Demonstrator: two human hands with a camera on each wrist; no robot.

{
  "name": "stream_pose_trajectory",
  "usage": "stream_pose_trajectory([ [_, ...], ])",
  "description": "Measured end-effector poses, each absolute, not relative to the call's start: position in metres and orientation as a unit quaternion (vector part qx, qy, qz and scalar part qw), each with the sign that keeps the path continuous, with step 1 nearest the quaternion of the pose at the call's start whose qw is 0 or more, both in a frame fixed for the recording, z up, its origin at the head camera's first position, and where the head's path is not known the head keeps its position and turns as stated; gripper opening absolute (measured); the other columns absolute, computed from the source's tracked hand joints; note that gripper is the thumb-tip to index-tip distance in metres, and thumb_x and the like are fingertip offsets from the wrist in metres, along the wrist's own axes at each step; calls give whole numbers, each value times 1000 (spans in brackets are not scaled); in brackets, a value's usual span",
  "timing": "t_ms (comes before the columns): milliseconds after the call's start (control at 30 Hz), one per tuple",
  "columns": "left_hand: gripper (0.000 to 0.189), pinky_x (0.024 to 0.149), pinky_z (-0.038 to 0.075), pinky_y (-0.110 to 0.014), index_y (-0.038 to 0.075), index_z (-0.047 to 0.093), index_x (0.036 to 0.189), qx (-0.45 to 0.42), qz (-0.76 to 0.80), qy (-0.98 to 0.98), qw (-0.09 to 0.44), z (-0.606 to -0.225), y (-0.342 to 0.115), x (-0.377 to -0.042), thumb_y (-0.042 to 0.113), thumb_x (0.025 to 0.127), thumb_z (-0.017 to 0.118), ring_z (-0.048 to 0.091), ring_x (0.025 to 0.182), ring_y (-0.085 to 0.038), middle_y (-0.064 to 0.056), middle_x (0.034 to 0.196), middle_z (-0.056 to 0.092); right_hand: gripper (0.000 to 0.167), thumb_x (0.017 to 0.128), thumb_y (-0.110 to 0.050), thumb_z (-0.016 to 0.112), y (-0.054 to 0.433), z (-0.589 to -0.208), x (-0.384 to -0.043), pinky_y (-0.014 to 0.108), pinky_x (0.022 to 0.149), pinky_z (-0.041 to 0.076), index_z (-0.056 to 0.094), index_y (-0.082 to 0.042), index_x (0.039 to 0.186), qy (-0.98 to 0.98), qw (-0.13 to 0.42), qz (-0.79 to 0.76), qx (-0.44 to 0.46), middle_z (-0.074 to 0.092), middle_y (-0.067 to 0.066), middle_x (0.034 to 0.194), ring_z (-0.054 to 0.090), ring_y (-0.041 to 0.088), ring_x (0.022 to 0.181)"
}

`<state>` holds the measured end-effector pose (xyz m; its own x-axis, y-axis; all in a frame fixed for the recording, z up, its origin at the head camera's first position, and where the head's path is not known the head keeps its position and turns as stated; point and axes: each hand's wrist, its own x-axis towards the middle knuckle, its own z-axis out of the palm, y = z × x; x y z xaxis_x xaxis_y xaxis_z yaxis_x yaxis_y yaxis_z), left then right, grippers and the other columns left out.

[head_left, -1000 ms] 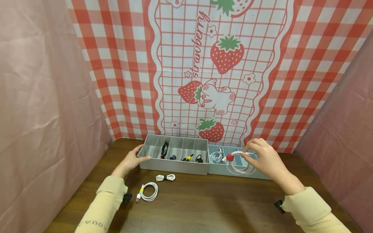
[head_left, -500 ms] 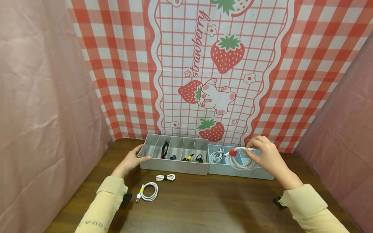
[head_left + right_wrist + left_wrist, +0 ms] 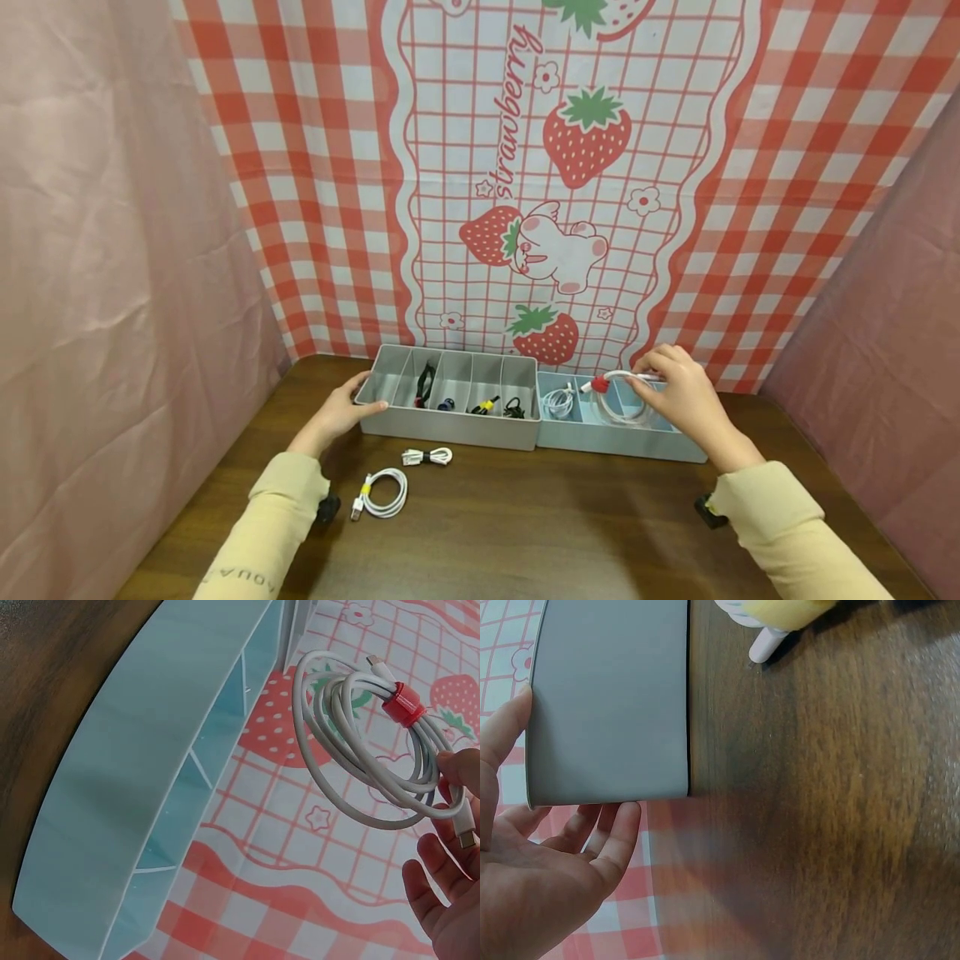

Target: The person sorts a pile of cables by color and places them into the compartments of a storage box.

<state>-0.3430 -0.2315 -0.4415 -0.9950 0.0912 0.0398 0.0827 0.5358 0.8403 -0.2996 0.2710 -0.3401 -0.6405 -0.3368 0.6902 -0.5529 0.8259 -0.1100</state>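
My right hand (image 3: 686,400) pinches a coiled white charging cable (image 3: 341,712) between thumb and fingers. A red strap (image 3: 405,703) binds the coil, and both metal plug ends show in the right wrist view. The coil hangs over the middle compartments of a light blue divided box (image 3: 622,442). At the far left, my left hand (image 3: 341,417) holds the end of a grey divided box (image 3: 450,427), thumb on the front rim. In the left wrist view its fingers touch the end wall of that box.
Dark cables, one yellow-tied (image 3: 486,406), lie in the grey box. Another white coil (image 3: 557,402) fills the blue box's left compartment. On the wooden table (image 3: 525,525) lie a black-tied white cable (image 3: 427,457) and a yellow-tied white cable (image 3: 384,493). A strawberry-print cloth (image 3: 585,142) hangs behind.
My right hand has shifted slightly up and away with the strapped coil, which now hangs further back over the blue box. The left hand stays at the grey box's end.
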Motion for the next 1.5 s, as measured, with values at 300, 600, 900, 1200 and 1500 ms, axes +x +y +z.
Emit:
stream_pose_trajectory([
  [300,83,103,32,-55,2,26,147,47,480,876,7,-442,-232,-344,34,85,70,36,130,-42,-31,143,35,14,74,-9,78,272,-346,-313,36,59,44,65,-9,79,-904,331,168,212,56,2,79,48,18,74],
  [600,83,104,31,-55,3,26,148,48,485,873,10,-441,-232,-343,34,85,70,34,132,-42,-30,145,32,12,76,-11,76,274,-355,-325,44,64,47,65,-7,78,-907,331,188,182,58,6,80,51,24,79],
  [900,84,104,31,-55,2,26,147,49,486,873,7,-442,-231,-344,36,85,70,34,131,-42,-29,146,32,12,77,-11,75,277,-365,-337,44,64,46,64,-7,77,-906,330,214,155,57,9,79,51,27,80],
  [1200,81,103,33,-54,3,27,147,46,487,872,6,-443,-231,-343,32,85,70,39,127,-41,-30,142,36,13,78,-11,73,278,-375,-349,45,66,46,63,-4,77,-905,330,238,126,57,10,78,53,29,79],
  [1500,81,103,33,-54,2,26,147,52,486,873,3,-442,-232,-344,31,86,70,39,128,-41,-30,142,36,12,78,-14,71,273,-385,-354,40,63,43,64,-5,76,-912,311,250,92,57,11,78,53,27,76],
])
